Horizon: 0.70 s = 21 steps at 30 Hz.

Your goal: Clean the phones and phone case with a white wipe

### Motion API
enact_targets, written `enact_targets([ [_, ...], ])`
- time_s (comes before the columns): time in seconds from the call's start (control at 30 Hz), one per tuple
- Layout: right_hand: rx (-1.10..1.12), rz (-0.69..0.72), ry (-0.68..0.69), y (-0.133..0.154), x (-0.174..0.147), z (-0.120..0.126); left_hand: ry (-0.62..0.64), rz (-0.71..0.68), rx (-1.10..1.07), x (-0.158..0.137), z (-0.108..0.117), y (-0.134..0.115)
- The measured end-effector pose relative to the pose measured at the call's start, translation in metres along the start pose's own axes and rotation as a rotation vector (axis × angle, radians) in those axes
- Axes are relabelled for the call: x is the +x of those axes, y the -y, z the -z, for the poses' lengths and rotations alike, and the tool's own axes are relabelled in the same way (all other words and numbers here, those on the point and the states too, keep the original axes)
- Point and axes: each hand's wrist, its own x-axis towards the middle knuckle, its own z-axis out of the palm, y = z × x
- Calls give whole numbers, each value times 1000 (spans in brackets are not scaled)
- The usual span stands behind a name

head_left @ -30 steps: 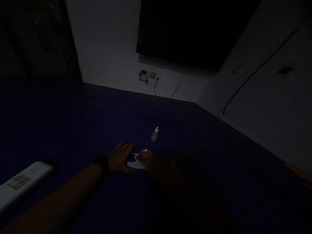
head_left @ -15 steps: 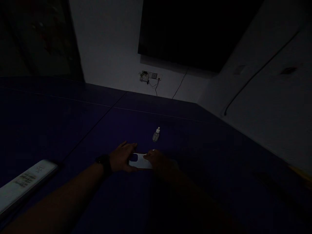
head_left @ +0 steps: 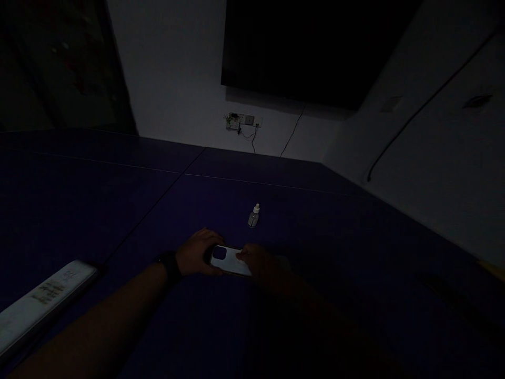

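Observation:
A pale phone case (head_left: 232, 261) with a dark rim and a camera cutout at its left end lies between my hands, low over the dark blue surface. My left hand (head_left: 199, 253), with a dark watch on the wrist, grips its left end, fingers behind and thumb in front. The right end is held by my right hand (head_left: 258, 263), its thumb on the case's face; its other fingers are lost in the dark. Just beyond the hands stands a small clear bottle (head_left: 253, 218) with a white dropper-like cap.
A long white box (head_left: 49, 295) with markings lies at the left on the blue surface (head_left: 158, 310). Ahead, a white wall carries a large dark screen (head_left: 315, 47), with sockets and cables (head_left: 240, 122) below it. The room is very dim.
The phone case and my hands have shifted slightly right, and the case has tilted a little, its right end lower. The view has moved slightly. Both hands keep their hold.

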Motion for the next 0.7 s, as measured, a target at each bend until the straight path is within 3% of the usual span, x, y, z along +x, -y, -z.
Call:
enact_targets([
  [0.17,-10,82,-49,16,11,3,15,-10,39,1,1,0],
  [0.33,11,249,-31,3,12,-1,24,2,59,1,0,-1],
  [0.53,-85,158,-50,3,16,-1,14,6,76,1,-3,1],
  [0.7,-32,254,-1,1,16,2,1,-8,99,0,-3,0],
])
